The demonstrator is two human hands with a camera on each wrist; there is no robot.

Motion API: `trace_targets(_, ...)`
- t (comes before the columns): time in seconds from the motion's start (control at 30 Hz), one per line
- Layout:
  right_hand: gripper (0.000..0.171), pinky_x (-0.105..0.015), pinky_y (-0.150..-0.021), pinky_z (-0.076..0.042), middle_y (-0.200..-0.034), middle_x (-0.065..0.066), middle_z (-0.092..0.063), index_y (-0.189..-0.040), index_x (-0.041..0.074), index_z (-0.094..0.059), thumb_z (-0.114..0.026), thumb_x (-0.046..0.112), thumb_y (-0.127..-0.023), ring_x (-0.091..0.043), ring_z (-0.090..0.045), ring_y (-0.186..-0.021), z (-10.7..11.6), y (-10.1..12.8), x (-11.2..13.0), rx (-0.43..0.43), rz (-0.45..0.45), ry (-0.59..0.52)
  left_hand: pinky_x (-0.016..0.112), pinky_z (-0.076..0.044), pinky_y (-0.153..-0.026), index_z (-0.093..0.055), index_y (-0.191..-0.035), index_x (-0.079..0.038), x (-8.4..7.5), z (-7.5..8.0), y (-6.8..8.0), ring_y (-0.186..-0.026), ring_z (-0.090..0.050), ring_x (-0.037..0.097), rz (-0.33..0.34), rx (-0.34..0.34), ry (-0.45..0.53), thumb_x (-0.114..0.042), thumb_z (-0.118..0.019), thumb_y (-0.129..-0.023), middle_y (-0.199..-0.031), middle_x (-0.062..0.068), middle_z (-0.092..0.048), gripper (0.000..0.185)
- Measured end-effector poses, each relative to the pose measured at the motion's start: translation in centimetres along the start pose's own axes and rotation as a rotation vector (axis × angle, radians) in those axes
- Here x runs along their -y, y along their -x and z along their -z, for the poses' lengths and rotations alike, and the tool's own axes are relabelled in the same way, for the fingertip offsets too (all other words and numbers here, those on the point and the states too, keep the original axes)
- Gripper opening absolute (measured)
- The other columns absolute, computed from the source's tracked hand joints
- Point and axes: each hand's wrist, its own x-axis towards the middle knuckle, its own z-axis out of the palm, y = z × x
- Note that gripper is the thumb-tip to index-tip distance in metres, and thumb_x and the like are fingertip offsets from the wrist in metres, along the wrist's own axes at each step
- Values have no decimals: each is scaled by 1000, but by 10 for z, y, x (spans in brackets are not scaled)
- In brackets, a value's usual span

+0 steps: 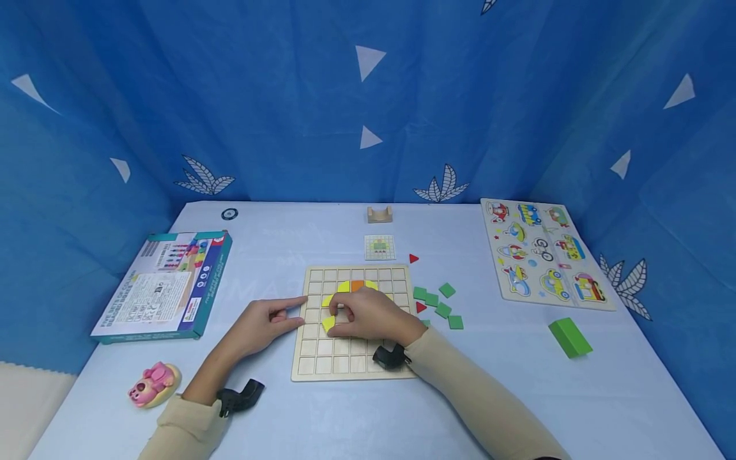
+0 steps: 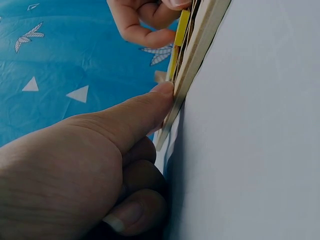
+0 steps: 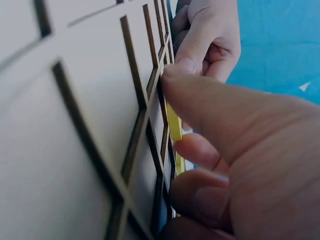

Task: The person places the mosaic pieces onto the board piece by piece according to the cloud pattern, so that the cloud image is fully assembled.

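Hands meet over the wooden grid board (image 1: 351, 367), which lies at the lower centre of the head view on the pale blue table (image 1: 517, 396). We see the right hand (image 1: 368, 316) resting on the board's middle squares, its fingers curled down and pinching a yellow piece (image 1: 328, 324) at the left of the coloured pattern. In the right wrist view the thumb and forefinger hold that yellow piece (image 3: 173, 122) on edge against the grid lines. The left hand (image 1: 264, 322) lies just left of the board, its forefinger stretched out straight with the tip touching the board's left edge, the other fingers loosely curled and holding nothing. More yellow pieces and an orange piece (image 1: 357, 285) sit in the squares above the right hand. To the right of the board we count several green square tiles (image 1: 443, 310) and two red triangles (image 1: 413, 258). A small pattern card (image 1: 379, 247) lies just above the board. A game box (image 1: 167, 284) sits at centre left, a vehicle peg puzzle (image 1: 543, 252) at centre right, a green block (image 1: 569, 337) below it, and a pink toy (image 1: 152, 383) at lower left.
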Motion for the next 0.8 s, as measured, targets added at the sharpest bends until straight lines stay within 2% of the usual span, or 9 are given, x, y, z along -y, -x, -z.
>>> trace_targets(0.17, 28, -24, -52, -37, -57, 12, -49, -103, 27, -68, -79, 48, -88, -5, -49, -53, -3, 0, 2, -37, -8, 25, 28, -34, -52, -70, -135, -22, 0, 0, 0, -55, -44, 13, -1, 0, 1, -38, -78, -91, -61, -4, -45, 47)
trace_targets(0.4, 37, -23, -52, -35, -57, 14, -48, -125, 26, -71, -75, 44, -93, -3, -47, -53, -5, -1, 5, -57, 37, 44, 27, -34, -52, -70, -134, -23, 1, 0, 0, -55, -43, 12, -10, -3, -7, -38, -78, -92, -61, -5, -44, 46)
trace_targets(0.5, 36, -23, -53, -35, -56, 15, -49, -129, 26, -71, -73, 39, -95, -2, -47, -52, -6, -1, 4, -68, 60, 30, 27, -34, -52, -70, -134, -23, 0, 0, -1, -55, -42, 12, -12, -5, -10, -38, -78, -92, -61, -5, -44, 45)
trace_targets(0.63, 30, -22, -52, -35, -57, 15, -49, -123, 25, -73, -72, 38, -95, -2, -47, -52, -10, -1, 5, -94, 41, 28, 27, -34, -52, -70, -134, -22, 0, -1, 0, -55, -43, 12, -7, -7, -13, -38, -78, -92, -61, -5, -44, 46)
trace_targets(0.8, 28, -23, -51, -36, -57, 14, -49, -114, 24, -72, -74, 44, -93, -3, -48, -54, -13, -2, 7, -136, -2, 49, 27, -35, -52, -70, -135, -22, -1, -1, 0, -56, -43, 13, 4, -7, -6, -38, -78, -92, -61, -4, -45, 46)
